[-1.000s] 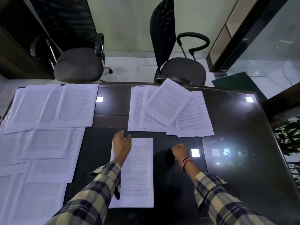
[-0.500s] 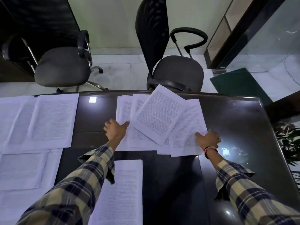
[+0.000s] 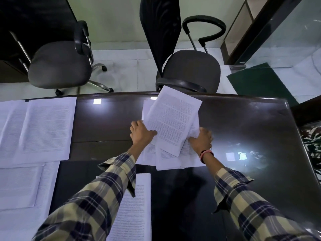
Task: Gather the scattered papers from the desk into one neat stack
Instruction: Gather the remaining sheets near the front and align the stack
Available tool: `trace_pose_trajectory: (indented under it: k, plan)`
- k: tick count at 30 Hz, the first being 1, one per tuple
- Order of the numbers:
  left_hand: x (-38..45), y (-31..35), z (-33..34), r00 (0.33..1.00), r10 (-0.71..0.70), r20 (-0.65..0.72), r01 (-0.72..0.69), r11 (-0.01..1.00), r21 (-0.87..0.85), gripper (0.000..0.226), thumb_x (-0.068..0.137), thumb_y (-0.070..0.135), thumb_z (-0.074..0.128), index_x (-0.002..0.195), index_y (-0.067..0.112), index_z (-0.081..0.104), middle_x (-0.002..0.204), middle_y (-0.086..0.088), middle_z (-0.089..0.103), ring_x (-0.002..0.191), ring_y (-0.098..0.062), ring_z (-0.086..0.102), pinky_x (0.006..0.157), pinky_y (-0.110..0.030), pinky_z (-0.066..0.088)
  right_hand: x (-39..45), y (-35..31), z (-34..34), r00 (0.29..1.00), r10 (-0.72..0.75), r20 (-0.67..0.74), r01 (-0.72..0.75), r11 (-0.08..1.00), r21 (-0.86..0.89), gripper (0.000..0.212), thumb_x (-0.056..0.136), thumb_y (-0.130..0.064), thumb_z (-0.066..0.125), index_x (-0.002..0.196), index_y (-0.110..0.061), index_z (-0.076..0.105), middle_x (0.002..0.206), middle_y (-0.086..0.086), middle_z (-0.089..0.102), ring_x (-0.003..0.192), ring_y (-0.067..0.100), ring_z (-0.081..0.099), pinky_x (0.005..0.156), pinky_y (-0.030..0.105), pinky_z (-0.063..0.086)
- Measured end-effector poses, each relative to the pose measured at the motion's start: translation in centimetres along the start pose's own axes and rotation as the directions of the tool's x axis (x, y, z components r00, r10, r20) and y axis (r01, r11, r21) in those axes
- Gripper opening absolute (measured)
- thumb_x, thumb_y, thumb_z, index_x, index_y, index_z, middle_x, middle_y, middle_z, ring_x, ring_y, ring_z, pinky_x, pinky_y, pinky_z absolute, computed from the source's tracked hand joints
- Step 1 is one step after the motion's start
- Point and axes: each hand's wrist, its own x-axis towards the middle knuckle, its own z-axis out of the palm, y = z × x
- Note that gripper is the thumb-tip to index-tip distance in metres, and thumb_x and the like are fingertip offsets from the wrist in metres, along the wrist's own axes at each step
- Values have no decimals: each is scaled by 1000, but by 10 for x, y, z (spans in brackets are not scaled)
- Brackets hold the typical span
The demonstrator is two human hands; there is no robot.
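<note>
Single head view, worn on person's head, high above near edge of desk (image 3: pixel 243 127), facing forward and steeply down. Wide-angle, edges bowed. Sleeves close at bottom; desk's far edge mid-frame; chairs (image 3: pixel 59 66) and floor beyond. No second view to share scene.

the print on every sheet is too small to read. the left hand (image 3: pixel 141 132) covers the left edge of the gathered papers (image 3: pixel 173 119), and the right hand (image 3: pixel 202 139) hides their right side; its fingertips cannot be seen. the left sleeve (image 3: pixel 97 192) covers part of the near sheet (image 3: pixel 139 206), which the bottom edge cuts off. the papers at the worktop's left edge (image 3: pixel 34 127) run out of frame.
</note>
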Motion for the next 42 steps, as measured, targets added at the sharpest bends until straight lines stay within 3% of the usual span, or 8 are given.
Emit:
trace_pose_trajectory:
  k: [6,10,13,17,23,29,34,42]
  plan:
    - [-27,7,15,998,-13,59,24,982,-186,63,88,35,78,136,5,50,145,-9,30,130,-30,39,102,-42,46,9,37,22,999,-8,45,-3,974,228,47,72,-52,48,106,-25,66,119,2,63,106,26,63,95,49,57]
    - [-41,8,20,986,-93,139,142,902,-408,50,90,21,79,126,9,46,132,-8,50,107,-25,61,83,-38,58,-12,30,4,999,6,36,-18,935,354,45,78,-58,62,97,-17,67,111,8,65,104,26,65,92,42,58]
    - [-56,11,21,945,-139,296,278,819,-502,44,87,10,81,123,4,56,122,-10,67,103,-30,70,78,-41,62,-33,27,-17,990,16,137,-75,897,437,24,89,-23,74,107,-9,66,111,5,69,100,25,66,92,38,56]
    - [-78,12,20,934,18,358,185,831,-525,28,84,4,83,110,2,72,114,-9,76,94,-25,75,81,-42,64,-52,46,-49,977,-79,200,-38,852,522,25,89,1,70,113,-6,75,111,5,75,105,28,71,91,37,59]
    - [-118,30,2,946,220,238,-69,855,-514,27,81,17,84,99,1,73,100,-7,79,90,-22,77,78,-43,65,-88,69,-107,969,-245,14,175,731,659,20,89,-6,75,109,-6,74,106,3,78,95,18,74,79,26,60]
    - [-173,35,4,948,303,99,-223,852,-473,32,81,28,75,95,0,70,90,-21,74,76,-20,64,72,-50,59,-124,91,-127,949,-294,-111,288,671,683,23,88,3,73,70,-9,65,59,-14,62,56,-1,54,61,15,47]
    - [-206,36,8,947,320,43,-273,866,-420,12,89,13,72,98,5,69,89,-13,74,87,-35,72,77,-49,61,-146,99,-130,928,-322,-188,353,594,723,32,87,2,75,117,-7,68,105,3,75,98,12,70,79,18,56]
    - [-240,46,-5,939,336,-72,-328,813,-482,26,82,7,79,89,26,63,79,10,66,70,-6,62,61,-16,50,-166,95,-150,902,-401,-160,375,546,749,37,81,8,77,110,-16,74,106,6,77,102,25,71,88,39,57]
